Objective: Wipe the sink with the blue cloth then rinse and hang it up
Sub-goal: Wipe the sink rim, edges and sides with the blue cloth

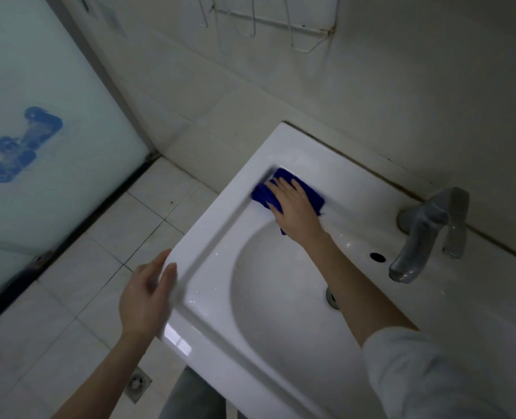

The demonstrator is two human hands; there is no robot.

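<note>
A white ceramic sink [226, 207] fills the lower right of the head view. The blue cloth [262, 193] lies bunched on the sink's flat top, near its far left corner. My right hand [294, 207] presses flat on the cloth with straight fingers, covering most of it. At the sink's left edge my left hand [146, 297] rests with relaxed fingers and holds nothing. A grey metal tap [425, 234] stands at the right side of the basin, and no water runs from it.
A white wire rack [268, 22] hangs on the tiled wall above the sink. A frosted glass door [39, 131] with a blue picture stands at the left. A floor drain [137, 385] sits in the tiled floor below the sink.
</note>
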